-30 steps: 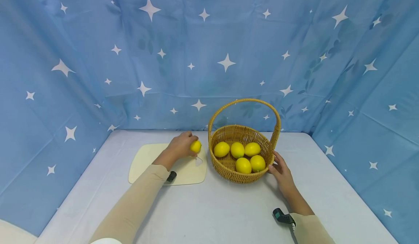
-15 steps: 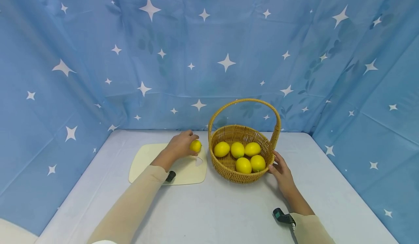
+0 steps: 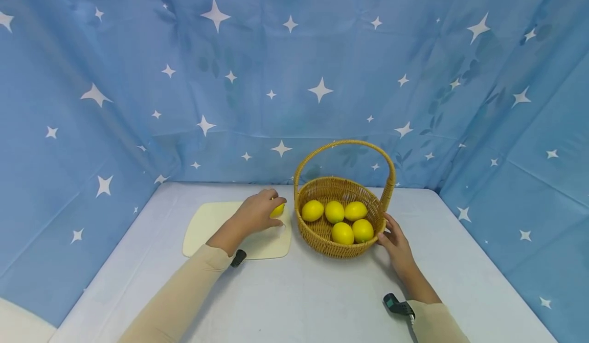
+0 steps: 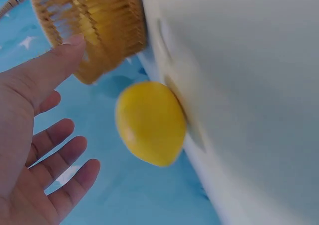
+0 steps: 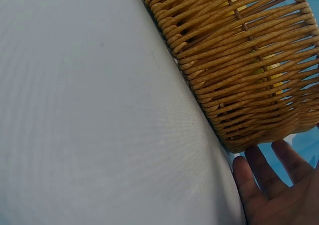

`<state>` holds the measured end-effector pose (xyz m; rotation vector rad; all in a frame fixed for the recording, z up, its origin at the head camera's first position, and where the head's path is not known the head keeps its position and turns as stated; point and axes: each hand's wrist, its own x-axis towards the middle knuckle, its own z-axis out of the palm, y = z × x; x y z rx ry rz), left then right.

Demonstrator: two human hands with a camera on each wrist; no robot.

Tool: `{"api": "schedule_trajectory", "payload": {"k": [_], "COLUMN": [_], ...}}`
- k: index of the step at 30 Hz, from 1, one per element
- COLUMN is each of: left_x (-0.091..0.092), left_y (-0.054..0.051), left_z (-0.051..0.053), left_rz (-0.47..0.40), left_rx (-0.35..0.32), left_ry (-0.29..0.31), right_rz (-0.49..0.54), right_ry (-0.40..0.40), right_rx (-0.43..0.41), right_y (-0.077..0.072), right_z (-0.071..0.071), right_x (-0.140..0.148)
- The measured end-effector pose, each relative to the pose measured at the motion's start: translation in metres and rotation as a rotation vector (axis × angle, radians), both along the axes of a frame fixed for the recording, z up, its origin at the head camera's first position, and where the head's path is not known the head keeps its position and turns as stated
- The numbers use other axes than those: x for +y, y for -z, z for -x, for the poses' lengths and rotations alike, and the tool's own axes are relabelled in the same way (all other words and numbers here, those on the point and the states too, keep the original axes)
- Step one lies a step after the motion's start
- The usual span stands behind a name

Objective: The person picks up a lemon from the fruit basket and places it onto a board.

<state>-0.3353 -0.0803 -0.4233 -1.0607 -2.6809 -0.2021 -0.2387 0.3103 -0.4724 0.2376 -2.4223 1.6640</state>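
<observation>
A yellow lemon (image 4: 151, 123) rests on the cream cutting board (image 3: 202, 230), near its right edge. My left hand (image 3: 255, 212) is just beside it and partly covers the lemon in the head view. Seen from the left wrist, thumb and fingers are spread, with a gap between them and the lemon. To the right stands a wicker basket (image 3: 331, 250) with a tall handle, holding several lemons (image 3: 342, 233). My right hand (image 3: 398, 246) rests against the basket's right side, its extended fingertips (image 5: 242, 167) touching the weave low down in the right wrist view.
A white cloth covers the table (image 3: 294, 302). Behind and at both sides hangs a blue curtain (image 3: 257, 108) with white stars. Small black cameras sit at both wrists, the right one (image 3: 398, 304) just above the table.
My left hand has let go of the lemon and drawn slightly back from it, leaving it on the board. The right hand and basket have stayed put; the head view has shifted a little.
</observation>
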Motion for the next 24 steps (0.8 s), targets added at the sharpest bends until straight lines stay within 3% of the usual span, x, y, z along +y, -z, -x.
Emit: {"api": "schedule_trajectory", "payload": {"k": [7, 12, 18, 24], "left_x": [0.009, 0.02, 0.04, 0.064], "left_y": [-0.009, -0.018, -0.024, -0.029], "left_z": [-0.025, -0.039, -0.046, -0.044], "left_rz": [0.018, 0.014, -0.035, -0.018], "left_rx": [0.065, 0.103, 0.115, 0.095], "left_ry": [0.093, 0.179, 0.249, 0.294], "right_rz": [0.008, 0.01, 0.0, -0.001], "right_ry": [-0.004, 0.001, 0.02, 0.027], "right_rx": [0.006, -0.002, -0.018, -0.038], "right_y": [0.003, 0.018, 0.03, 0.023], "right_z": [-0.001, 0.008, 0.017, 0.013], "right_x": [0.001, 0.008, 0.015, 0.012]}}
